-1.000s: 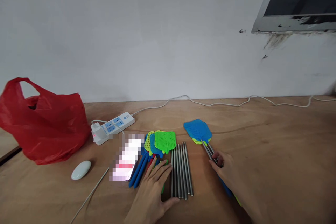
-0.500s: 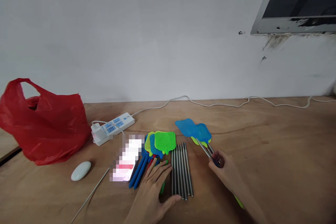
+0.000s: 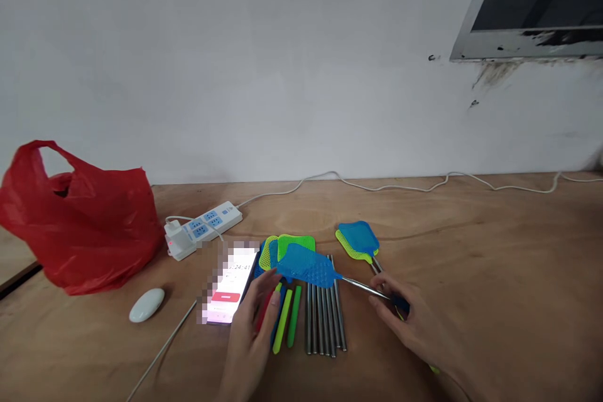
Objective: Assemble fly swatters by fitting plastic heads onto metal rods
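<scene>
My right hand (image 3: 414, 323) is closed round the handle end of a blue fly swatter (image 3: 308, 266), whose thin metal rod runs left so its head hovers over the other pieces. My left hand (image 3: 252, 336) lies with fingers stretched over a pile of coloured swatter heads (image 3: 282, 247) and plastic handles (image 3: 288, 320), its fingertips near the blue head. Beside them lies a row of several metal rods (image 3: 323, 320). Two more swatters, blue on yellow-green (image 3: 358, 240), lie just beyond my right hand.
A lit phone (image 3: 230, 292) lies left of the pile. Farther left are a white power strip (image 3: 202, 226), a white oval mouse (image 3: 146, 304) and a red plastic bag (image 3: 80, 220). A white cable (image 3: 400, 185) runs along the wall on the wooden table (image 3: 494, 251).
My right hand swung the blue swatter off the right-hand stack and leftward over the rods. My left hand slid left off the handles, which now show.
</scene>
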{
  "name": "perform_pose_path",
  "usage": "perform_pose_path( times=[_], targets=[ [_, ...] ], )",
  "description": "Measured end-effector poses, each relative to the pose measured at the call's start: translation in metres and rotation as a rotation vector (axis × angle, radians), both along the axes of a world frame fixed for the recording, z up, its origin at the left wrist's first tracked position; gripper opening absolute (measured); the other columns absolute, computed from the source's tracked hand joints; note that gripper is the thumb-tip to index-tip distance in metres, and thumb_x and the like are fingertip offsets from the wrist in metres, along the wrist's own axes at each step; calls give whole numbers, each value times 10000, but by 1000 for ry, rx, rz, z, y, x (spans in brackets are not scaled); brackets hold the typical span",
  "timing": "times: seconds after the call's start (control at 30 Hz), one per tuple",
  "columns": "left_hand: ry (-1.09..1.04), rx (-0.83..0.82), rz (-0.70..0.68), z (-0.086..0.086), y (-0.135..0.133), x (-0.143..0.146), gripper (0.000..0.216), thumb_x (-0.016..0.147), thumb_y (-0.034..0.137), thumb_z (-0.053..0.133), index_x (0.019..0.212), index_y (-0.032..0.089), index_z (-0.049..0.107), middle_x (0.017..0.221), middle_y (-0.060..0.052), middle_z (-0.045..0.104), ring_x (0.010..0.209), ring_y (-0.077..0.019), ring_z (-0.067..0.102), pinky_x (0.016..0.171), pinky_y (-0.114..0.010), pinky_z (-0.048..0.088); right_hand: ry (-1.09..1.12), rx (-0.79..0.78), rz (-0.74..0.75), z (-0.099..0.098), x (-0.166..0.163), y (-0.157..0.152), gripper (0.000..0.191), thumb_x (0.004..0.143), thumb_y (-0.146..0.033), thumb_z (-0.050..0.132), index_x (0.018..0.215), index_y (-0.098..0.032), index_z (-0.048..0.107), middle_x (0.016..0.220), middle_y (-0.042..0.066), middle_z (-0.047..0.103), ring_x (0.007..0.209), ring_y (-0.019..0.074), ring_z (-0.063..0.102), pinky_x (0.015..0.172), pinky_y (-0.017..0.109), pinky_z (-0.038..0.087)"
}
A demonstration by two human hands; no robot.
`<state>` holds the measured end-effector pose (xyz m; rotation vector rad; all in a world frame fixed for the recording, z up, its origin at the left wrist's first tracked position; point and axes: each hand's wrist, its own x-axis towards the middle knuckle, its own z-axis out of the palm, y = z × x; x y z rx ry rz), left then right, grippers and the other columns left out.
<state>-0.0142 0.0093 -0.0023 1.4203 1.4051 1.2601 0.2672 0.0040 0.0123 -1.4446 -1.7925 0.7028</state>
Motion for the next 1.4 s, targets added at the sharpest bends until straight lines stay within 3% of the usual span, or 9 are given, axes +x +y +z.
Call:
perform_pose_path(
  times=[0.1,0.17,0.37,0.5,0.7,0.83,1.07,1.27,1.4],
  targets=[
    [-284,-118,11,-3,6,-2,585,923,662,483,1264,206,620,1226,-113,688,1152,-314,639,982,-439,517,-55,14,2,2,1,-1,179,918,-345,524,872,-239,661,714,5,644,623,180,595,543,267,442],
    [-366,-175,-14,-3,10,-3,643,877,713,512,1211,180,647,1127,-114,721,1048,-312,679,897,-421,553,-64,24,-6,3,2,0,184,916,-348,539,870,-239,680,765,21,678,677,194,626,572,272,459],
    [-315,-198,-122,14,14,6,481,776,564,754,1065,188,669,851,-35,729,811,-233,683,743,-332,566,-84,-7,-10,0,1,0,144,881,-308,577,786,-230,654,729,17,656,634,180,591,555,268,437],
    [-325,-161,-195,18,16,14,398,770,548,761,897,183,668,760,-9,679,715,-192,645,664,-289,553,-119,-38,27,-3,-3,-2,146,894,-311,577,798,-227,649,677,-1,627,591,168,565,543,271,407],
    [-277,-165,-203,17,16,19,421,752,571,759,841,179,635,710,7,618,665,-165,595,628,-270,527,-78,-48,158,8,-16,-4,266,987,-362,487,1050,-251,721,1006,60,755,871,231,683,721,321,483],
    [-292,-180,-253,19,15,22,418,782,572,734,873,181,617,687,16,609,619,-143,580,579,-250,526,-127,-15,170,8,-23,-5,289,1002,-341,462,1018,-232,729,927,60,752,813,225,686,703,322,474],
    [-363,-302,-191,20,14,20,575,652,602,818,988,182,615,616,40,612,544,-165,616,458,-268,556,-207,98,144,7,-23,-4,318,995,-331,463,906,-232,752,721,26,653,601,170,594,551,278,380],
    [-487,-388,-136,8,18,15,550,631,513,874,989,157,656,615,33,625,497,-138,616,416,-217,538,-267,178,118,2,-29,-5,330,1002,-328,448,946,-243,763,740,37,650,589,167,592,550,282,390],
    [-464,-396,-51,11,23,10,567,592,451,904,1002,143,661,640,21,648,515,-152,632,410,-226,544,-280,185,78,-3,-30,-6,299,985,-303,469,1002,-244,762,779,50,682,626,186,630,573,288,423]
  ],
)
